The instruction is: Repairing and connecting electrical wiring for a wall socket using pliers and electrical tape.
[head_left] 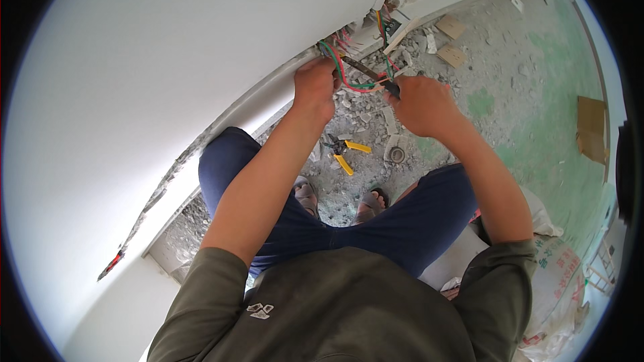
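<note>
My left hand (316, 87) is closed at the foot of the white wall, where wires come out of a broken opening; its fingertips are partly hidden, so what they pinch cannot be made out. A loop of green and red wires (349, 85) bows out between my two hands. My right hand (424, 104) is closed around the dark end of a long, thin dark bar (365, 69), which slants from there up toward the opening. More thin red wires (344, 41) stick out of the wall beyond my left hand. Yellow-handled pliers (345, 154) lie with handles spread on the floor below.
Rubble (365, 104) and dust cover the floor by the wall. A coil (397, 154) lies right of the pliers. Flat brown cardboard pieces (451, 55) lie farther off, and a brown box (591, 129) stands at right. Printed sacks (553, 281) sit beside my right elbow.
</note>
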Tool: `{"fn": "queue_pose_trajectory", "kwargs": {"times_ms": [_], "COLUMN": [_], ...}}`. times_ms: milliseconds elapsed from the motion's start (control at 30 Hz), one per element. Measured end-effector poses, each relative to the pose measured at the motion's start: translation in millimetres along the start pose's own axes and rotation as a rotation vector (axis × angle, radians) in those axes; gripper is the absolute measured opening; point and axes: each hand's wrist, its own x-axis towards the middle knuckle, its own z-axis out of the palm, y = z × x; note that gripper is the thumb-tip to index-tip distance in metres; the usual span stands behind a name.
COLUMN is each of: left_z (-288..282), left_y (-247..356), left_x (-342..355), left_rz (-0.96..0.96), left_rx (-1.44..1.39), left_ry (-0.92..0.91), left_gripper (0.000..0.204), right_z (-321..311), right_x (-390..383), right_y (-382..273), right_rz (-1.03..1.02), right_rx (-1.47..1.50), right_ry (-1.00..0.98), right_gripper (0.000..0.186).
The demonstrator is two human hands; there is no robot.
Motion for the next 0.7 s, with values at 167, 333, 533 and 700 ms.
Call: {"fn": "queue_pose_trajectory", "kwargs": {"times_ms": [167,333,533,700], "left_z": [21,14,8,11], "left_y": [7,5,5,3], "left_x": [-13,-10,-8,-7], "left_rz": [0.014,0.011,-0.005,-0.033], "left_rx": [-0.060,-0.041,-0.019,-0.030], "left_ry": [0.096,0.075,0.059,0.063], "left_gripper": [0.013,0.011,0.004,0.009], "right_z": [65,80,46,34], "right_x": [4,1,-13,-10], "right_y": [29,20,16,14], "right_rz": [0.148,-0.122,-0.045,-0.041], "right_rx": [1.775,2.203,0.307,0.199], "right_ry": [-0.679,-0.939,0.169,0.237], "right_gripper": [0.040,0.041,0.039,0.038]}}
